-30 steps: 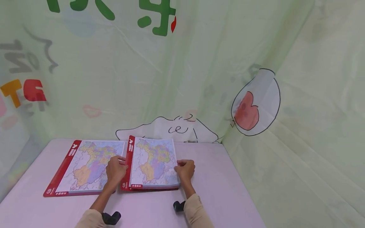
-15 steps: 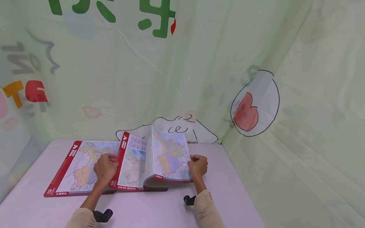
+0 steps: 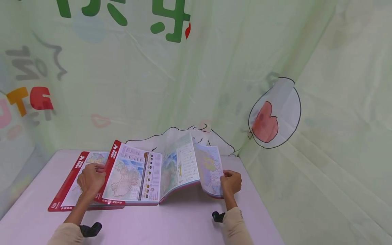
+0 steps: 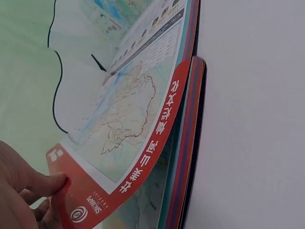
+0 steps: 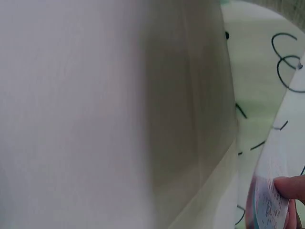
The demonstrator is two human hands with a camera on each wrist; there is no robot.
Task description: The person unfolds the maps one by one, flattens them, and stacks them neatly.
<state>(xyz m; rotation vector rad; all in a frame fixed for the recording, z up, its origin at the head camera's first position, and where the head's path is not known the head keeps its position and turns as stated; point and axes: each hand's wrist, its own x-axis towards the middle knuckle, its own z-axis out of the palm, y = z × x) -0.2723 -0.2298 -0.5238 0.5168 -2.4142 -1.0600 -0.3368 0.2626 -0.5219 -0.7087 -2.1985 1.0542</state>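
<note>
A folded map (image 3: 122, 180) with a red left border is spread sideways in the head view, its panels bent up in a ridge at the middle. My left hand (image 3: 93, 178) pinches its red left edge; in the left wrist view the thumb (image 4: 50, 183) presses on the red corner. At the other end my right hand (image 3: 231, 183) pinches the edge of the right panel (image 3: 209, 166), which curves above the table. In the right wrist view the thumb (image 5: 289, 187) lies on that panel. A second red-bordered map (image 3: 65, 189) lies flat at left, partly covered by the first.
The pale pink table (image 3: 153, 224) runs back to a printed curtain (image 3: 137, 85), which also closes off the right side. Black wrist devices (image 3: 91, 230) show on both forearms. Layered edges of the lower map (image 4: 188, 138) show in the left wrist view.
My hands have moved apart, the left one leftward and the right one rightward. The map between them has gone from a folded stack to opened panels, overlapping more of the second map.
</note>
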